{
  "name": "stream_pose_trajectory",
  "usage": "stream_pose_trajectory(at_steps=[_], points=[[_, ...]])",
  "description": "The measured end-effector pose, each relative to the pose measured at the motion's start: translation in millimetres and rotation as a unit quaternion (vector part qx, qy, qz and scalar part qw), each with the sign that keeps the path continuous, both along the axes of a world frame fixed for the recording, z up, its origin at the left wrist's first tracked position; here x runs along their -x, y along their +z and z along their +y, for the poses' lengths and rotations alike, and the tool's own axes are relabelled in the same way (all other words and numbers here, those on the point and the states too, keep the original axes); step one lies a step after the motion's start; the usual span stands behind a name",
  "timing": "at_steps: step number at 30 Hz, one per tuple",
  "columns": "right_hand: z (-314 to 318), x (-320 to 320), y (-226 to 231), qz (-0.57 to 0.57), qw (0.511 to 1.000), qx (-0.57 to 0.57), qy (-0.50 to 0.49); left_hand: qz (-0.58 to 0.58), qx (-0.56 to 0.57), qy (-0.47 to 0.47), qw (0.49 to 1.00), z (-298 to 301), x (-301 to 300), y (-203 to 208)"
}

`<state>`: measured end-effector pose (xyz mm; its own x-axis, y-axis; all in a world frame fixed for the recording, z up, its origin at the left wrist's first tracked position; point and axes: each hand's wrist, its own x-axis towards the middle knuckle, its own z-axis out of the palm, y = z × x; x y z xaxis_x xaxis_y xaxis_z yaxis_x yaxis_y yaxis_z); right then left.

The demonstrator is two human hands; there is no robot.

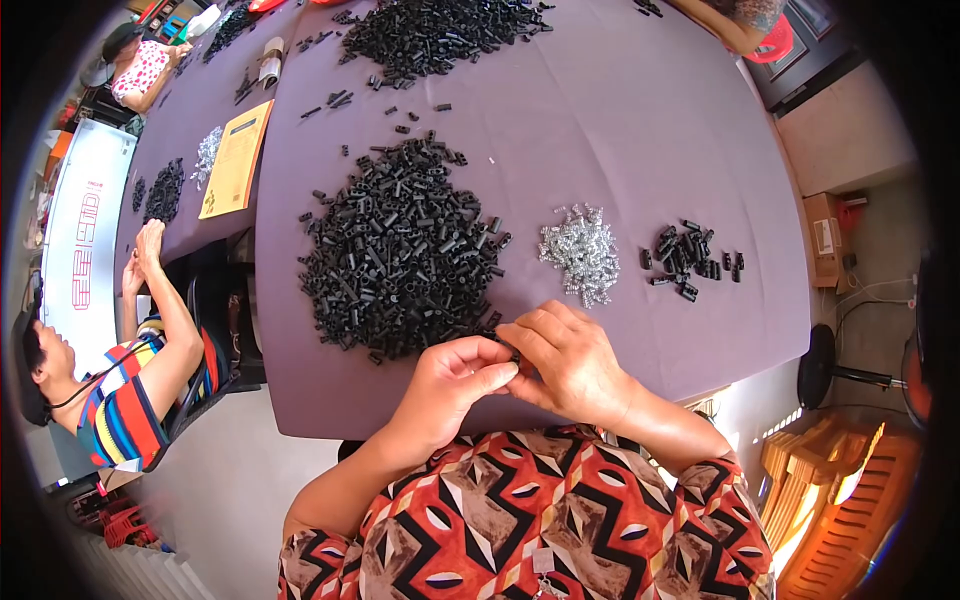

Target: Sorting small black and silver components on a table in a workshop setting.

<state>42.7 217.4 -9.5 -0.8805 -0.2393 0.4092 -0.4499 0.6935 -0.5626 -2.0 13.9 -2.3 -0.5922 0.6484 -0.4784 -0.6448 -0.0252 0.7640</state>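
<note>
My left hand (455,388) and my right hand (572,362) meet above the near edge of the table, fingertips pinched together. Between them shows a bit of a small black plastic piece (515,356), mostly hidden by the fingers. Just beyond my left hand spreads a large heap of small black tubular plastic pieces (395,250). A smaller heap of clear or silvery small parts (582,252) lies beyond my right hand. Farther right is a little group of black pieces (686,255), some lying apart from it.
The grey-purple cloth-covered table (690,350) carries another black heap (430,40) at its far end. A yellow envelope (238,160) lies at left. People sit along the left side, one in a striped shirt (130,400). A fan (915,380) and orange stacked chairs (835,500) stand at right.
</note>
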Motion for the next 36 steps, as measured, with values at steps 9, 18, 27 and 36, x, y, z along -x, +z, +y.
stream_pose_trajectory(at_steps=[9,18,27,36], points=[[1.3,-3.2,3.4,-0.01,0.993,0.117,0.013,-0.054,-0.041,-0.052,0.996,1.7,2.5,6.3],[4.1,-21.5,-11.0,-0.017,0.999,0.029,0.039,-0.201,-0.117,-0.001,0.973,5.9,-18.8,-9.5],[81.6,-22.8,-2.3,-0.03,0.963,-0.121,-0.24,0.669,0.265,0.005,0.694,-4.0,29.3,4.7],[91.6,-20.0,-11.4,-0.047,0.955,-0.09,-0.278,0.702,0.303,-0.097,0.637,7.7,32.9,-2.2]])
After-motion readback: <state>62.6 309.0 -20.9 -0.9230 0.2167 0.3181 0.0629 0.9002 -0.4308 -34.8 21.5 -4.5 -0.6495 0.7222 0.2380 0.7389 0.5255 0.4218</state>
